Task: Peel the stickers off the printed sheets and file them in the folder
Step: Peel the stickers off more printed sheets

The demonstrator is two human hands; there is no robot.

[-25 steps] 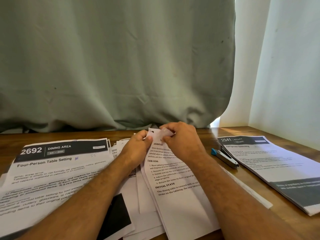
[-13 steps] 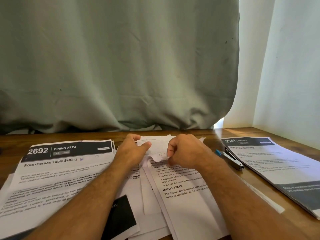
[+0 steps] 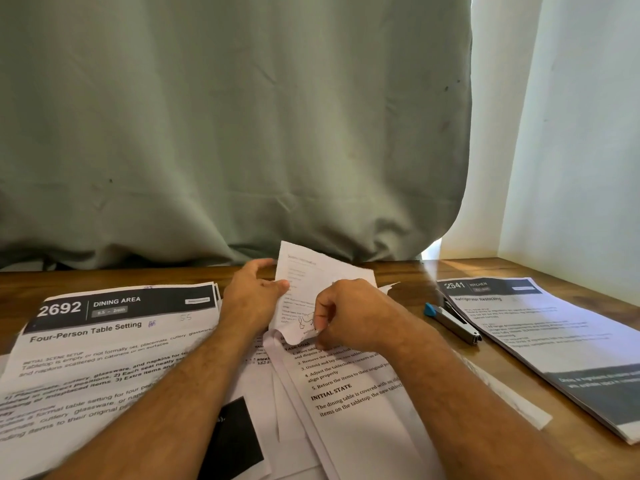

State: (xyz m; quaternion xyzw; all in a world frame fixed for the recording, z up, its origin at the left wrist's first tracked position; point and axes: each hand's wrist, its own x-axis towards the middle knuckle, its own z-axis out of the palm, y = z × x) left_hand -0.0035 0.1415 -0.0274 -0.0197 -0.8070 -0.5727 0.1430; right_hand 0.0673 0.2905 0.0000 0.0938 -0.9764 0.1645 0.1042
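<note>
Between my two hands, at the middle of the wooden table (image 3: 408,271), a white sticker (image 3: 304,289) stands partly lifted off the printed sheet (image 3: 349,403) beneath it. I see my right hand (image 3: 349,317) curled into a loose fist, thumb and forefinger pinching the sticker's curled lower edge. My left hand (image 3: 254,296) has its thumb pressed against the sticker's left edge, the fingers behind the paper. Under the wrists lies a loose pile of sheets. Left of that sits a sheet headed "2692 Dining Area" (image 3: 114,327). To the right a stapler (image 3: 452,322) with a blue tip lies on bare wood, just beside a stack headed "2641 Kitchen" (image 3: 540,334). A grey-green curtain (image 3: 225,126) hangs behind the table.
</note>
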